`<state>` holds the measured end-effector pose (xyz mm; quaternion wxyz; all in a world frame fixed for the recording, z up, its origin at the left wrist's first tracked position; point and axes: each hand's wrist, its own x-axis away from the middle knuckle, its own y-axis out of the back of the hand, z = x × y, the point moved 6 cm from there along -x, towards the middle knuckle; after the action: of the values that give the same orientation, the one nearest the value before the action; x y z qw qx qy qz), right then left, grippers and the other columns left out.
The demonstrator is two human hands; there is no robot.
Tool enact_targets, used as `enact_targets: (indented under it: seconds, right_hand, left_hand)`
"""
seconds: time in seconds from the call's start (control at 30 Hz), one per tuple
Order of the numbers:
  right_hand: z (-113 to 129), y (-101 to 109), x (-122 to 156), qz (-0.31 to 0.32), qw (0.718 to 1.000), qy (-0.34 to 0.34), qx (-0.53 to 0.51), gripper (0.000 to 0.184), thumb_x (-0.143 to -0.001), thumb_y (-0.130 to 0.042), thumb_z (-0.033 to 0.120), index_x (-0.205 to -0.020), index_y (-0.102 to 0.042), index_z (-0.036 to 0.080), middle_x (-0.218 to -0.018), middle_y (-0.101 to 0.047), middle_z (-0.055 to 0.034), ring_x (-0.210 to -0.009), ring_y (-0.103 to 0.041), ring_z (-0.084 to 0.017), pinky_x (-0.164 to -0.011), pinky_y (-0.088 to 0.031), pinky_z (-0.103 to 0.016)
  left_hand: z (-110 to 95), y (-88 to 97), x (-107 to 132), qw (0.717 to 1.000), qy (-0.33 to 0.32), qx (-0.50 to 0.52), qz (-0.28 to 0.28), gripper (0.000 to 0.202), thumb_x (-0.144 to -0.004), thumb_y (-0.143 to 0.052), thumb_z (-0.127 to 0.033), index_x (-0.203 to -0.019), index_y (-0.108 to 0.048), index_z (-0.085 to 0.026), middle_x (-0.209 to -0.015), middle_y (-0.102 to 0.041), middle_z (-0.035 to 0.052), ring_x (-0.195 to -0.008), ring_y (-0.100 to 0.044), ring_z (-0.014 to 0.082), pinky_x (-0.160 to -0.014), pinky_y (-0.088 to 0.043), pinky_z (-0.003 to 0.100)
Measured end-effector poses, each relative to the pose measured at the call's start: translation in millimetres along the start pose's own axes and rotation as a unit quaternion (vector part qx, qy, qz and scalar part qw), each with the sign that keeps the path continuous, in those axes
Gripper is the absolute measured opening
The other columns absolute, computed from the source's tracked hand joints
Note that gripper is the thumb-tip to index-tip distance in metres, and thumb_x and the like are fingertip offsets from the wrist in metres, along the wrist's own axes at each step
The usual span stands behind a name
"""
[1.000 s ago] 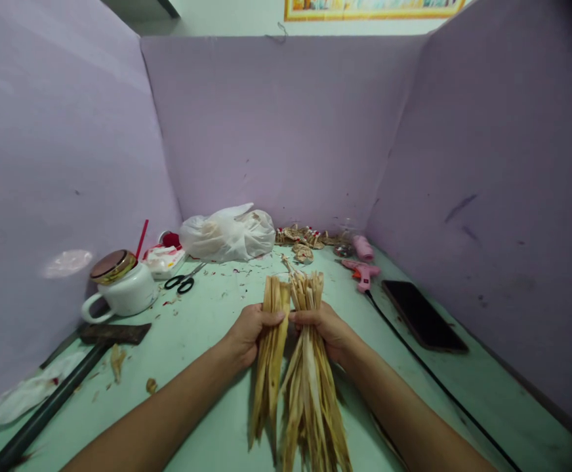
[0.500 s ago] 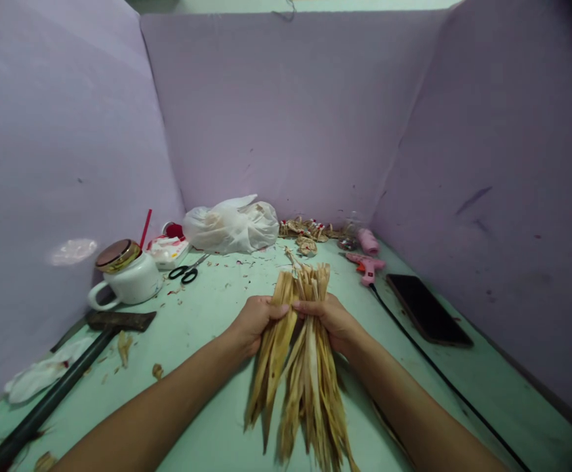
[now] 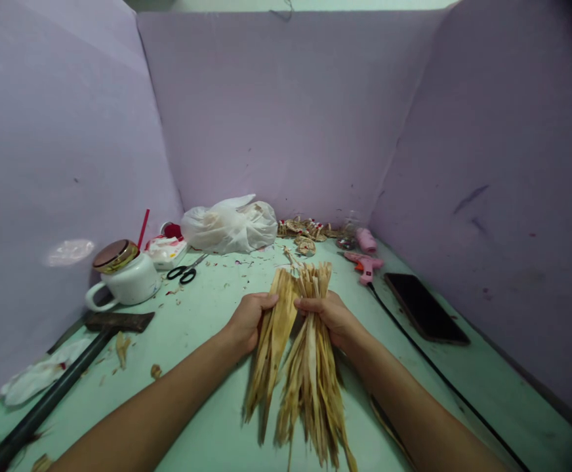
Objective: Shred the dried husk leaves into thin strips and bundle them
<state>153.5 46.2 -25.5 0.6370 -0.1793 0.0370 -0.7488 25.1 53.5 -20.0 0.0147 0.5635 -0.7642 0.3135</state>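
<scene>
Dry, straw-coloured leaf strips are split into two bunches between my hands. My left hand (image 3: pixel 251 319) is closed on the narrower bunch of dried leaf strips (image 3: pixel 276 341), thumb lying across its upper part. The fuller bunch of dried leaf strips (image 3: pixel 314 373) is gripped by my right hand (image 3: pixel 330 316), thumb across the front near its cut top ends. Both bunches stand roughly upright, with their lower ends fanning out toward me. The fingers behind the bunches are mostly hidden.
At left are a hammer-like tool (image 3: pixel 111 328), a white mug (image 3: pixel 131 282) with a lid and scissors (image 3: pixel 186 270). A white plastic bag (image 3: pixel 231 224) and woven pieces (image 3: pixel 306 229) lie at the back. On the right are a pink glue gun (image 3: pixel 366 265), its cord and a phone (image 3: pixel 426 308).
My left hand has shifted slightly left and its thumb has drawn away from the right thumb. The gap between the bunches' tops has changed little; the view has moved slightly.
</scene>
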Motion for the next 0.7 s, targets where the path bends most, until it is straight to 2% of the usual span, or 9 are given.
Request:
enact_targets:
  seconds: [0.17, 0.3, 0.47, 0.57, 0.7]
  right_hand:
    - [0, 1, 0, -0.012, 1.0, 0.012, 0.015, 0.029, -0.046, -0.07, 0.013, -0.074, -0.062, 0.013, -0.048, -0.058, 0.0023, -0.045, -0.054, -0.015, -0.051, -0.046, -0.029]
    - [-1, 1, 0, -0.022, 1.0, 0.005, 0.021, 0.03, -0.046, -0.069, 0.014, -0.074, -0.06, 0.014, -0.048, -0.058, 0.0025, -0.044, -0.053, -0.015, -0.049, -0.045, -0.03]
    - [9, 4, 2, -0.061, 0.995, 0.056, 0.055, 0.027, -0.046, -0.072, 0.017, -0.071, -0.062, 0.014, -0.052, -0.059, 0.0019, -0.047, -0.052, -0.014, -0.051, -0.043, -0.028]
    - [14, -1, 6, -0.035, 0.994, 0.082, 0.066, 0.028, -0.048, -0.074, 0.021, -0.074, -0.064, 0.015, -0.053, -0.059, 0.0022, -0.052, -0.054, -0.015, -0.052, -0.043, -0.027]
    - [13, -10, 9, 0.024, 0.994, 0.084, 0.069, 0.029, -0.049, -0.076, 0.023, -0.074, -0.064, 0.015, -0.06, -0.062, 0.0011, -0.055, -0.055, -0.015, -0.055, -0.044, -0.027]
  left_hand:
    - [-2, -0.2, 0, 1.0, -0.006, 0.021, 0.007, 0.019, -0.061, -0.047, -0.006, -0.067, -0.065, -0.007, -0.06, -0.067, 0.0088, -0.052, -0.06, 0.0165, -0.054, -0.048, 0.026]
    - [1, 3.9, -3, 1.0, -0.011, 0.002, -0.002, 0.011, -0.06, -0.053, -0.01, -0.064, -0.063, -0.009, -0.057, -0.065, 0.0061, -0.05, -0.058, 0.0152, -0.052, -0.046, 0.026]
    - [1, 10.1, -6, 0.998, -0.044, -0.03, -0.025, 0.006, -0.057, -0.063, -0.014, -0.062, -0.06, -0.011, -0.051, -0.06, 0.0027, -0.046, -0.055, 0.0137, -0.048, -0.041, 0.025]
    - [0, 11.0, -7, 0.997, -0.055, -0.049, -0.026, 0.012, -0.056, -0.068, -0.016, -0.059, -0.057, -0.012, -0.049, -0.058, 0.0015, -0.044, -0.053, 0.0131, -0.048, -0.04, 0.025]
    - [2, 4.8, -6, 0.997, -0.057, -0.048, 0.018, 0.023, -0.049, -0.075, -0.018, -0.063, -0.058, -0.012, -0.056, -0.063, 0.0049, -0.05, -0.057, 0.0156, -0.056, -0.044, 0.029]
